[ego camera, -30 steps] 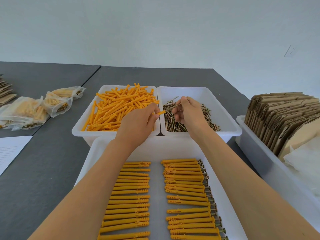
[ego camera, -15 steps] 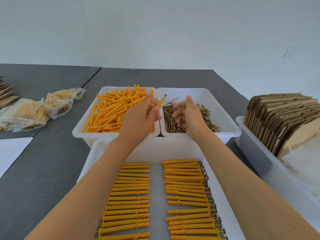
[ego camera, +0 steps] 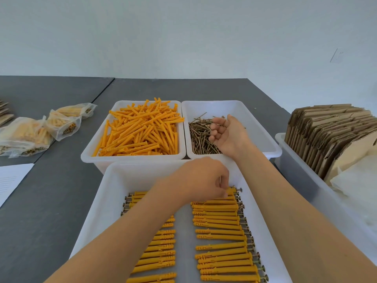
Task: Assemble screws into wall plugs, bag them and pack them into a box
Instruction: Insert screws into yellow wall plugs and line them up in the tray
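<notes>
The left hand (ego camera: 201,180) is in the near tray (ego camera: 114,180), its fingers (ego camera: 223,187) pinching an assembled plug (ego camera: 231,190) at the top of the right-hand row (ego camera: 222,237), just inside the tray's far wall. Bare tray floor lies between that row and the left row (ego camera: 157,248). The right hand (ego camera: 228,135) hovers palm up over the screws (ego camera: 201,135) in their bin (ego camera: 263,127), fingers loosely curled; whether they hold screws cannot be told. Beyond the left fingers stands the bin of loose plugs (ego camera: 140,131), its rim touching the screw bin. Right of the right fingers, a bin of flat cartons (ego camera: 326,131); open bench (ego camera: 51,201) lies left. Half a second ago the left hand held the plug up between the two bins; it has since dropped into the tray.
</notes>
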